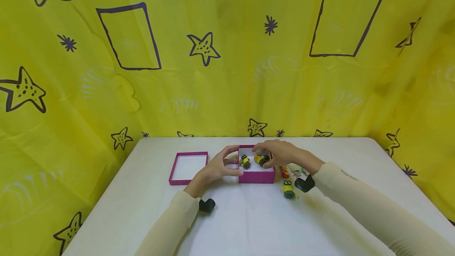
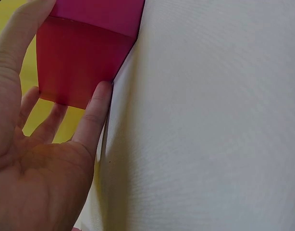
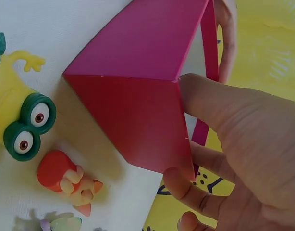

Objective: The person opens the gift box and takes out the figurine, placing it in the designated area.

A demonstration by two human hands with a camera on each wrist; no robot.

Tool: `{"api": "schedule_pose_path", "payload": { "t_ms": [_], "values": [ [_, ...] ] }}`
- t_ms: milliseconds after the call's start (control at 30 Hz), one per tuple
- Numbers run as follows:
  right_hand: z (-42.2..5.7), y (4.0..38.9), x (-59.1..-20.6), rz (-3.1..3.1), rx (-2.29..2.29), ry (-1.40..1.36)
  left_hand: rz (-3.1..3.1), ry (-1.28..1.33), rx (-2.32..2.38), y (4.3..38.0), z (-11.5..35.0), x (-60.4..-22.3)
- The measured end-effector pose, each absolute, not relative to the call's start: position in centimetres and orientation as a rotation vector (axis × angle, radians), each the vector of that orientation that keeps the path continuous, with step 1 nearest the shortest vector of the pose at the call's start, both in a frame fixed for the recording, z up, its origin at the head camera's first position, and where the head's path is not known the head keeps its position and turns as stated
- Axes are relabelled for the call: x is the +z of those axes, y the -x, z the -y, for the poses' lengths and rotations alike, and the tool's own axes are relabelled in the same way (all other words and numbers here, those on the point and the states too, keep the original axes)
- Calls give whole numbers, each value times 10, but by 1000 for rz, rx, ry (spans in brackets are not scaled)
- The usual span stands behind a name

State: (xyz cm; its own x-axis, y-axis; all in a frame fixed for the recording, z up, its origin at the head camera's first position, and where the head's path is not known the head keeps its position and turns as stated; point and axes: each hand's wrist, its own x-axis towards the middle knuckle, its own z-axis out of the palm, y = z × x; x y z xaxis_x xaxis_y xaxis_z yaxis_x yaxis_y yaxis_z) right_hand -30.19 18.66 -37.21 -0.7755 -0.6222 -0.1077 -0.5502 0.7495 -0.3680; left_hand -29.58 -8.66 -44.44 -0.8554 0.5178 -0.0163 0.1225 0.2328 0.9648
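Note:
A pink open-topped box (image 1: 256, 177) with a white inside stands on the table. Inside it lie two small minion figures, one yellow-and-brown (image 1: 245, 162) at the left, the other yellow-and-dark (image 1: 262, 159) at the right. My left hand (image 1: 217, 168) grips the box's left side, thumb at the front corner, fingers toward the back. Over the right side reaches my right hand (image 1: 282, 153), its thumb inside beside the right-hand figure and its index finger near the back rim. In the right wrist view, other fingers (image 3: 195, 195) lie outside the wall, while the figures are hidden.
A shallow pink lid (image 1: 188, 167) lies at the left. Right of the box are a minion figure with green goggles (image 1: 288, 190), a small red-and-orange animal figure (image 1: 284, 172) and pale figures (image 1: 296, 169) partly behind the right wrist. A yellow curtain (image 1: 227, 90) hangs behind the table.

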Motion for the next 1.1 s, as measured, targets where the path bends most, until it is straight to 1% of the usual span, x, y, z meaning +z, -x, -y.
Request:
{"api": "schedule_pose_path", "payload": {
  "t_ms": [600,1100],
  "values": [
    [-175,301,-380,-2762,-287,818,-2183,-587,1657,297,86,-446],
    [-169,301,-386,-2775,-437,765,-2181,-595,1662,295,87,-444]
  ]
}}
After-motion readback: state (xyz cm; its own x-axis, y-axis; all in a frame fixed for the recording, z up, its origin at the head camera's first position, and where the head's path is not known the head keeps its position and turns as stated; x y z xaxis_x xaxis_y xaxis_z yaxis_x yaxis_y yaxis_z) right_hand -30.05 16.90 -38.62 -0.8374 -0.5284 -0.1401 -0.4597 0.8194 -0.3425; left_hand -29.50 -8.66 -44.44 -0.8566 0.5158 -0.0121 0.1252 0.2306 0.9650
